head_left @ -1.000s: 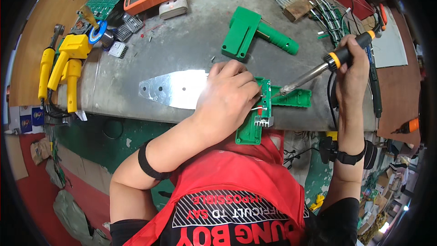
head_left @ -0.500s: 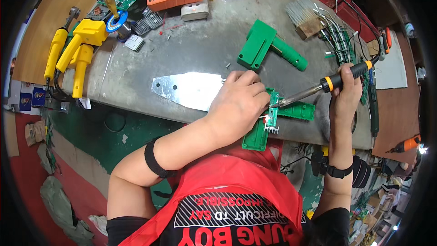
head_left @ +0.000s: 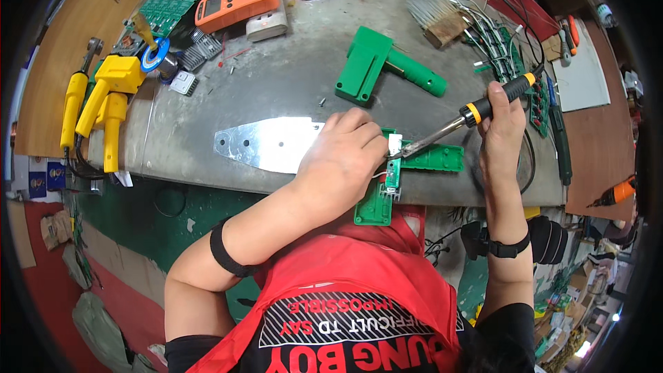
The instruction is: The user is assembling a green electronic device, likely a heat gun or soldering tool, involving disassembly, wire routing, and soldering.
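My right hand (head_left: 503, 124) grips a soldering iron (head_left: 492, 102) by its black handle with yellow rings. The iron slants down to the left, its tip at a small green circuit board (head_left: 393, 171). That board lies at the open green plastic housing half (head_left: 373, 208), whose hollow handle (head_left: 436, 159) points right. My left hand (head_left: 349, 152) is closed beside the board, fingers curled; what they pinch is hidden. A thin pale wire runs from beneath it to the board. Under and left of this hand lies a shiny metal plate (head_left: 266, 146) with holes.
Beyond my hands lies another green housing (head_left: 366, 62) with a handle. Yellow tools (head_left: 114, 90), a solder spool (head_left: 157, 59) and an orange meter (head_left: 238, 3) stand at the left and back. Wired boards (head_left: 501, 52) and a finned metal block (head_left: 442, 21) are at the back right.
The whole view has shifted, so the bench sits further left. The small board has turned slightly in the housing, showing a white part at its top. The iron tip stays at the board.
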Available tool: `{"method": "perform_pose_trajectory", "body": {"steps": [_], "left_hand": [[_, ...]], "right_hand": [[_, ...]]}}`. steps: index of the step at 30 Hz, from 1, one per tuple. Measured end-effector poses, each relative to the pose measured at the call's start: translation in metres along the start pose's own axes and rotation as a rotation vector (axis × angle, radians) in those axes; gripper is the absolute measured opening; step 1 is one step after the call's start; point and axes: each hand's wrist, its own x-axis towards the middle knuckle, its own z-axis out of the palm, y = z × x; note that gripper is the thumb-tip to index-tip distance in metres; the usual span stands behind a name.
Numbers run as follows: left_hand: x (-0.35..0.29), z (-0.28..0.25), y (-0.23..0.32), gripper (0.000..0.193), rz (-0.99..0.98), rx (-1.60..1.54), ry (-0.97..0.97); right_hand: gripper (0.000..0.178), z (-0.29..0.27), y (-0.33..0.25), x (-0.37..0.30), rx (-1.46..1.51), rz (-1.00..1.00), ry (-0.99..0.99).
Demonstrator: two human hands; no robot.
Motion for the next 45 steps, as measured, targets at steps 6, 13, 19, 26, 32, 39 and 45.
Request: {"method": "perform_pose_trajectory", "body": {"steps": [6,13,19,26,32,39,45], "left_hand": [[0.002,-0.003,0.002,0.020,0.016,-0.029,0.012],[0.000,-0.004,0.001,0.021,0.019,-0.051,0.008],[-0.001,-0.002,-0.001,0.020,0.015,-0.056,0.010],[-0.004,-0.004,0.001,0.020,-0.026,-0.046,-0.002],[-0.004,-0.011,0.000,0.019,-0.031,-0.168,-0.001],[-0.005,-0.027,-0.006,0.019,0.012,-0.255,-0.171],[-0.004,-0.027,-0.006,0.021,0.014,-0.229,-0.202]], "right_hand": [[0.023,0.001,0.001,-0.012,-0.035,0.004,0.070],[0.027,0.004,-0.008,-0.023,-0.101,-0.105,0.069],[0.026,0.008,-0.006,-0.021,-0.123,-0.146,0.068],[0.022,0.007,-0.017,-0.025,-0.049,-0.123,0.036],[0.013,-0.008,-0.027,-0.025,0.034,-0.078,0.120],[0.011,-0.005,-0.013,-0.027,0.046,0.041,0.112],[0.015,-0.004,0.001,-0.028,0.022,0.073,0.115]]}}
